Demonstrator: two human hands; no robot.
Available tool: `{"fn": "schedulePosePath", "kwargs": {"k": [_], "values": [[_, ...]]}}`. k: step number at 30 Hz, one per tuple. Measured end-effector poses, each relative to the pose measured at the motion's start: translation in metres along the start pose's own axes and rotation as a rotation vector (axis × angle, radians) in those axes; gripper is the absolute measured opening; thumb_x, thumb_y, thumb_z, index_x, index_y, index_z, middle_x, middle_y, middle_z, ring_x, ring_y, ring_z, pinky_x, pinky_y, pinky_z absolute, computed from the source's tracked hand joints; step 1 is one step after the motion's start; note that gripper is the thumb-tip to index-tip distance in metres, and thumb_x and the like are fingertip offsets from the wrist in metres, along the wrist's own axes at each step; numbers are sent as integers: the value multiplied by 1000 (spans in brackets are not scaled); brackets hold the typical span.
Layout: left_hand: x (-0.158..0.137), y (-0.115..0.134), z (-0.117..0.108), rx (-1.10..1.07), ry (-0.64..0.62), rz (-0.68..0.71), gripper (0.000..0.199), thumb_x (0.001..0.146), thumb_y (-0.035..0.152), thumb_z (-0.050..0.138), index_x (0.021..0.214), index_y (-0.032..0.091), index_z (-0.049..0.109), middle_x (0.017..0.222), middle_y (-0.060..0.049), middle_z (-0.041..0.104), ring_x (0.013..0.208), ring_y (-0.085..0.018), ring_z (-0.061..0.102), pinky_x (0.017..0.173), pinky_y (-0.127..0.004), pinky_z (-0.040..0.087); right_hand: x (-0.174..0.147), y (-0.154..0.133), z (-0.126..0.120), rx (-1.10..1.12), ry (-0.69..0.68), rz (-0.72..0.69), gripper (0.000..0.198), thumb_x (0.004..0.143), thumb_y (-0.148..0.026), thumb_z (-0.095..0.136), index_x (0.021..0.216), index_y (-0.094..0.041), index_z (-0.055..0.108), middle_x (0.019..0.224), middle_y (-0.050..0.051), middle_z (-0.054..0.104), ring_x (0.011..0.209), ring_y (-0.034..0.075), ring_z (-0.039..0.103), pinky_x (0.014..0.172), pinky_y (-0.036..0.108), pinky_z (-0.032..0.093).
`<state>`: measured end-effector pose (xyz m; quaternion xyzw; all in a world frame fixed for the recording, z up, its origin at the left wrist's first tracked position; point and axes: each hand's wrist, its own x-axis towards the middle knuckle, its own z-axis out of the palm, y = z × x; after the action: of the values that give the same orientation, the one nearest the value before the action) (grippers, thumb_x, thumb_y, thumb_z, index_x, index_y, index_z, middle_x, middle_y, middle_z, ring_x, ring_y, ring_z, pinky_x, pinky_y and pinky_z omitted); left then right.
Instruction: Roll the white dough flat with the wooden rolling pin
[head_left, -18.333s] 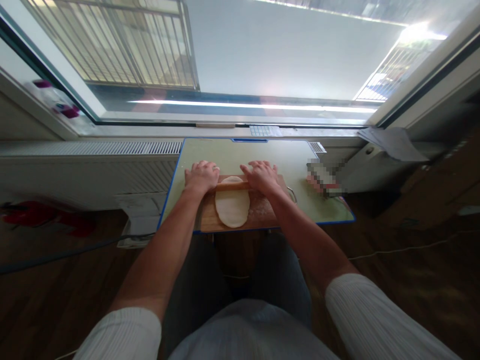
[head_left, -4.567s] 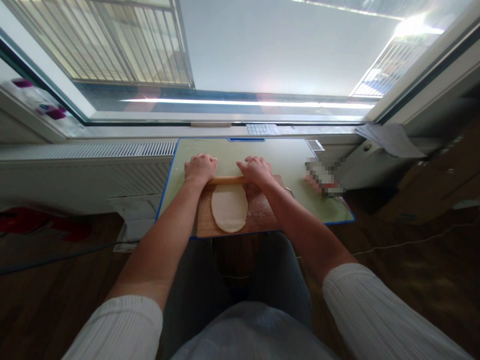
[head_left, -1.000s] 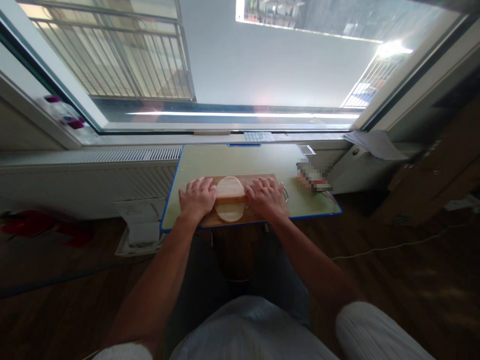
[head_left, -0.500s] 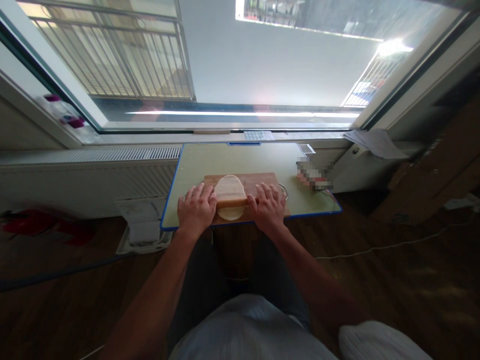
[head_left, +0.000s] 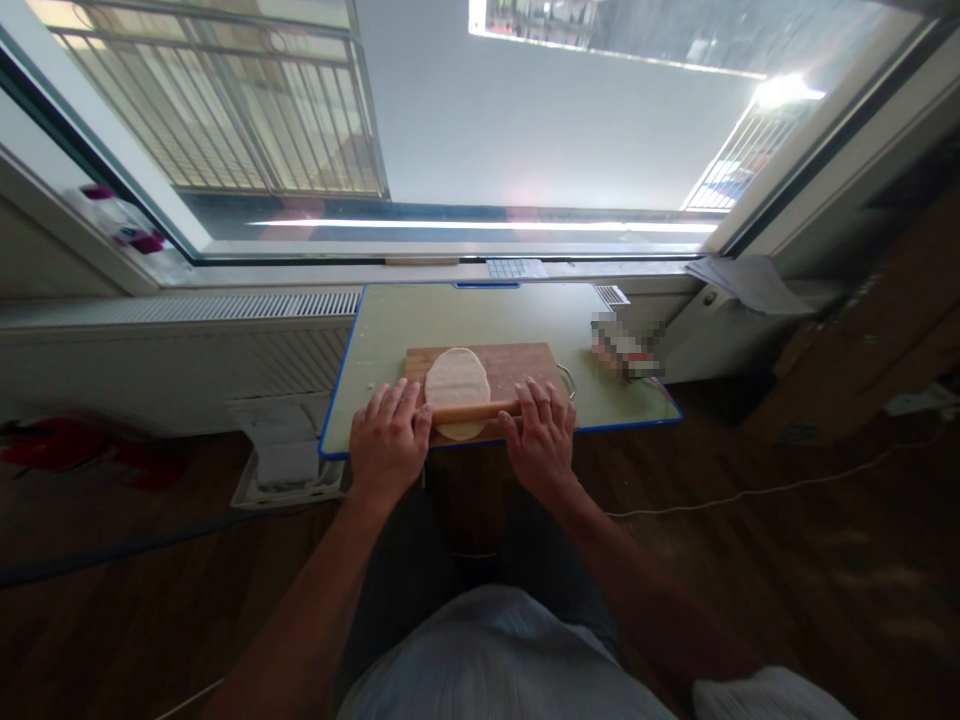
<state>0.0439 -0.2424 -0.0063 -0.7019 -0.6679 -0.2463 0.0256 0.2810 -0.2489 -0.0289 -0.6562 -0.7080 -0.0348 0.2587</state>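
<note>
A flattened oval of dough [head_left: 457, 376] lies on the left half of a wooden cutting board [head_left: 525, 362]. Across its near part rests a wooden rolling pin [head_left: 474, 411], with a strip of dough showing on my side of it. My left hand [head_left: 390, 430] is closed over the pin's left end, thumb toward the dough. At the other end, my right hand [head_left: 541, 430] is closed over the pin, near the board's metal handle [head_left: 567, 378]. The palms hide both ends of the pin.
The board sits at the front edge of a small blue-rimmed table [head_left: 397, 315]. A blurred-out item [head_left: 628, 345] lies on its right side. Behind stand a radiator [head_left: 292, 305] and a window. Bottles [head_left: 124, 220] are on the sill; a cardboard box [head_left: 862, 330] is at right.
The rolling pin and both hands have come slightly closer to me. More of the dough shows beyond the pin, and my right hand sits a little farther right.
</note>
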Motion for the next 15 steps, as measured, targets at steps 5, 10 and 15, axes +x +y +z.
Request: {"fn": "schedulePosePath", "kwargs": {"k": [5, 10, 15], "values": [[-13, 3, -4, -44, 9, -13, 58, 110, 48, 37, 154, 21, 63, 163, -12, 59, 157, -36, 47, 128, -56, 36, -13, 1, 0, 16, -7, 3, 60, 112, -52, 46, 161, -19, 51, 171, 15, 48, 163, 37, 30, 132, 66, 19], [-29, 6, -3, -76, 39, -30, 56, 111, 47, 37, 157, 26, 61, 165, -10, 57, 159, -34, 45, 130, -59, 30, -28, 1, -5, 1, -17, -6, 63, 111, -51, 46, 165, -20, 46, 172, 16, 45, 165, 36, 27, 132, 67, 18], [-47, 3, 5, -54, 78, -8, 54, 112, 46, 39, 159, 27, 58, 168, -9, 54, 160, -32, 43, 134, -56, 23, -43, 4, -6, 26, 14, -30, 62, 111, -52, 45, 164, -19, 47, 172, 16, 46, 165, 35, 29, 133, 65, 17]]}}
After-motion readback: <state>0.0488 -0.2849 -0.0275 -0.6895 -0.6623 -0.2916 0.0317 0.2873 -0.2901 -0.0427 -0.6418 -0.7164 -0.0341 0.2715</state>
